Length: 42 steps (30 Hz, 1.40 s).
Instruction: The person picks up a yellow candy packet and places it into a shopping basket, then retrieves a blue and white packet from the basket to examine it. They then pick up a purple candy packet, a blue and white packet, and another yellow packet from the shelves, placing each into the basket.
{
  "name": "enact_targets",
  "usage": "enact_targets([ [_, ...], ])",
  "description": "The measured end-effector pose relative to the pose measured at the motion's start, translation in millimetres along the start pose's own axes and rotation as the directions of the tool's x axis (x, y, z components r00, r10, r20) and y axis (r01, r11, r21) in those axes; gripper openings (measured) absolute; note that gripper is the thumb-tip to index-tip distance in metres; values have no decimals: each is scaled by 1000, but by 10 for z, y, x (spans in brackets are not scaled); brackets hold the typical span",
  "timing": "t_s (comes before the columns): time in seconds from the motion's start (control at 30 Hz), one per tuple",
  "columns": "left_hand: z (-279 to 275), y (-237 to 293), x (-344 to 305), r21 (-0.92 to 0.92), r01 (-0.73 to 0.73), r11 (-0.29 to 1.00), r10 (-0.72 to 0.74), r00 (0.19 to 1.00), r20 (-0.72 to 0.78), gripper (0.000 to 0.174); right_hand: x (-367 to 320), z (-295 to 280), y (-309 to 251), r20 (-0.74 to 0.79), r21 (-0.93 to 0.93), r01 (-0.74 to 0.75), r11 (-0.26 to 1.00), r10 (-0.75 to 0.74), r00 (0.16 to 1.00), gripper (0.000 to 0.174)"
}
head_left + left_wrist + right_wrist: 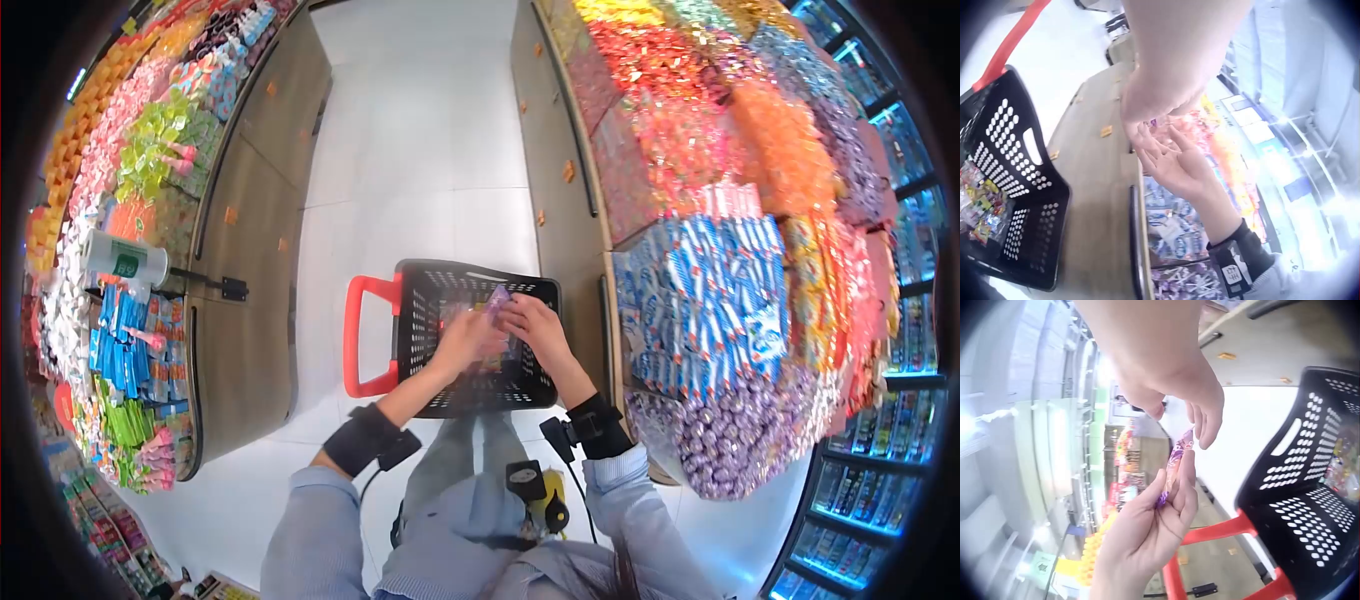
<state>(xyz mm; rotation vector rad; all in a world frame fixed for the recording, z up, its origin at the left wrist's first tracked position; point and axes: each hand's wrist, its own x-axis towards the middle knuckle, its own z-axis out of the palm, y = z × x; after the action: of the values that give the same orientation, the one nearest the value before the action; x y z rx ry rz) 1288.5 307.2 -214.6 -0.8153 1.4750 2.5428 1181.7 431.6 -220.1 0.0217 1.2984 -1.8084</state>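
The left hand [1147, 534] pinches a purple-wrapped candy [1175, 465] between thumb and bent fingers, so that the slim packet stands tilted out of its grasp. The right hand [537, 325] is released: its fingers bend loosely close to the candy's upper tip, with the thumb held apart; whether a fingertip touches the wrapper, I cannot tell. Behind the fingers, each wrist wears a black strap, the left strap [362, 440] and the right strap [600, 430]. Below the fingers is a black shopping basket [1038, 240], its red handle [355, 335] out to their left. Assorted wrapped sweets [985, 203] lie inside it, under both hands. Right of the fingers, beside the basket, stands a wood-fronted counter [565, 150] bearing blue-and-white packets [700, 300], with purple-wrapped lollipops [735, 440] nearer the body. Farther left of the fingers is a second wooden counter [250, 210], heaped with sweets. White floor [420, 130] runs ahead of the fingertips between the counters. Farthest right, blue-lit shelves [905, 330] rise behind the candy heaps.
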Motion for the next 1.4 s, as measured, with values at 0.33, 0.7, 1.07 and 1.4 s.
enact_targets([
  [0.33,294,649,-1314,199,-259,945,208,947,244,20,-1441,885,-770,170,-102,203,974,-184,968,23],
  [0.7,504,929,-1842,371,-273,888,48,857,514,16,-2076,838,-616,35,-98,215,972,-213,977,14],
  [1.07,1049,709,-1859,312,-317,896,128,855,503,15,-2920,390,-566,-88,64,455,888,-449,889,17],
  [1.4,2180,173,-2277,323,-432,842,256,847,465,15,-4327,-338,-385,-42,-228,364,903,-382,923,24],
])
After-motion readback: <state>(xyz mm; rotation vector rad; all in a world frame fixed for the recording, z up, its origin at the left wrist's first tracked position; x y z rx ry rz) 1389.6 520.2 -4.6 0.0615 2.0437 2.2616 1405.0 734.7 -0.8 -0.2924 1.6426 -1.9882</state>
